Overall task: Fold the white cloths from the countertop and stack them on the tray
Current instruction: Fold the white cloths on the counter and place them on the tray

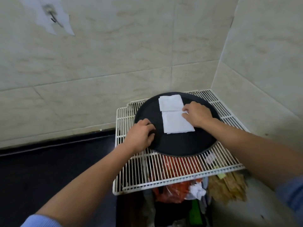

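- Left hand [141,135] fingers curled over tray [180,145] rim: hold it steady on rack [164,169]
- Right hand [198,114] fingers pinch near cloth [177,123] corner
- It abuts far cloth [170,102]; slide it squarely on top, folds flat

Looks like a kitchen corner to me: pale marble-look tiled walls [114,54] meeting at the far right, a metal hook [52,15] stuck up on the far left, a dark countertop [49,161] near left, and a white wire rack [164,174] over red plastic bags [168,192].
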A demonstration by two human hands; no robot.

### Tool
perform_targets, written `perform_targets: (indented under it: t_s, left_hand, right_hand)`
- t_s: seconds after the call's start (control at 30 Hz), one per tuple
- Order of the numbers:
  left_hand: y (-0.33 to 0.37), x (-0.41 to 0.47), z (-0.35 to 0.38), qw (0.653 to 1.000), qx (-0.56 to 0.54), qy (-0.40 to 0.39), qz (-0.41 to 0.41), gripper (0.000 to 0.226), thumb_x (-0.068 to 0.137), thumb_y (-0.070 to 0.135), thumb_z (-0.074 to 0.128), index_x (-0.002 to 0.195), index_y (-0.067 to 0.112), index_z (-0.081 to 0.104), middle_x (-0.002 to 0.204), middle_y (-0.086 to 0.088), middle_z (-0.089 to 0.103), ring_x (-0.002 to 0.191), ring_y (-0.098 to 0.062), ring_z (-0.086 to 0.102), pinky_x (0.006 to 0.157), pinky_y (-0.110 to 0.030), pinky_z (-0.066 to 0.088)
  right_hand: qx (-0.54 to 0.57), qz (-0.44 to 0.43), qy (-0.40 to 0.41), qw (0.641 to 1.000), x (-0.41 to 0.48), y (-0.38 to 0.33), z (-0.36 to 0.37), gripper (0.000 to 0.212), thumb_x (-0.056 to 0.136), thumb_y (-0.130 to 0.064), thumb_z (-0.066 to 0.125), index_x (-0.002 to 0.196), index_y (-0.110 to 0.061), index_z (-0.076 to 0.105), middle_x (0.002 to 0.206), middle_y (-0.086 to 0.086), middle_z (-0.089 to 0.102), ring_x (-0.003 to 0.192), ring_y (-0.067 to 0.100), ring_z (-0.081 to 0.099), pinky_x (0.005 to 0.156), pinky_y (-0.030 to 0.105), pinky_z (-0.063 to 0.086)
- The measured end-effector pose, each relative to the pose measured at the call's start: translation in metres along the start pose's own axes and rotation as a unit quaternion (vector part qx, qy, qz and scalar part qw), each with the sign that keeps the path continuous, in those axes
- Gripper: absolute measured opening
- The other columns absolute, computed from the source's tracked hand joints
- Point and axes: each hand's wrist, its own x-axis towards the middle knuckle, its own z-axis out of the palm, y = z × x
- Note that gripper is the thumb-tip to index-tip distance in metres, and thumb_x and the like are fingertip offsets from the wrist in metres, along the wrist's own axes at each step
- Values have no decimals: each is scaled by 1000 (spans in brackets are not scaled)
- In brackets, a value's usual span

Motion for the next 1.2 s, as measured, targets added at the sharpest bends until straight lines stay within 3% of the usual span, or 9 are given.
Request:
perform_targets:
  t_s: [0.13, 0.3, 0.47, 0.6, 0.87, 1.2]
  left_hand:
    - [-25, -43, -36, 998, 28, 31, -56, 24, 88, 24, 59, 108, 13, 67, 111, -5, 60, 101, -25, 57, 83, -35, 47]
    - [-72, -134, -80, 984, 55, 56, -162, 21, 87, 23, 56, 104, 15, 67, 104, -7, 61, 95, -31, 59, 75, -39, 49]
    - [-131, -278, -122, 952, 106, 38, -283, 23, 91, 28, 52, 108, 17, 63, 107, -4, 60, 103, -27, 55, 80, -36, 45]
    - [-181, -404, -152, 925, 136, 27, -353, 22, 92, 30, 49, 107, 19, 62, 106, -2, 59, 102, -26, 57, 78, -35, 44]
    - [-263, -613, -208, 876, 147, 8, -459, 21, 91, 30, 47, 104, 19, 60, 102, -2, 58, 97, -27, 59, 76, -39, 50]
    - [-367, -767, -239, 820, 137, 22, -555, 26, 91, 32, 48, 111, 18, 60, 110, -4, 60, 104, -28, 58, 81, -39, 50]
  right_hand:
    - [-7, -79, 22, 997, -1, -58, -2, 27, 93, -39, 54, 114, -26, 64, 118, -1, 60, 101, 25, 59, 72, 31, 41]
    - [7, -198, 23, 980, -22, -179, 7, 23, 92, -36, 53, 104, -24, 68, 109, 4, 65, 99, 30, 61, 72, 33, 43]
    - [11, -305, -23, 952, -75, -332, 49, 24, 90, -40, 53, 101, -24, 68, 104, 8, 70, 97, 33, 63, 76, 36, 50]
    - [19, -370, -50, 927, -134, -451, 91, 22, 92, -43, 53, 99, -26, 66, 102, 3, 68, 95, 30, 62, 70, 33, 45]
    - [-1, -446, -109, 889, -234, -655, 150, 23, 91, -45, 53, 101, -28, 65, 101, -2, 68, 93, 25, 62, 69, 32, 43]
    - [-32, -530, -146, 834, -282, -863, 216, 22, 91, -45, 53, 100, -29, 64, 103, -1, 67, 94, 25, 62, 70, 32, 41]
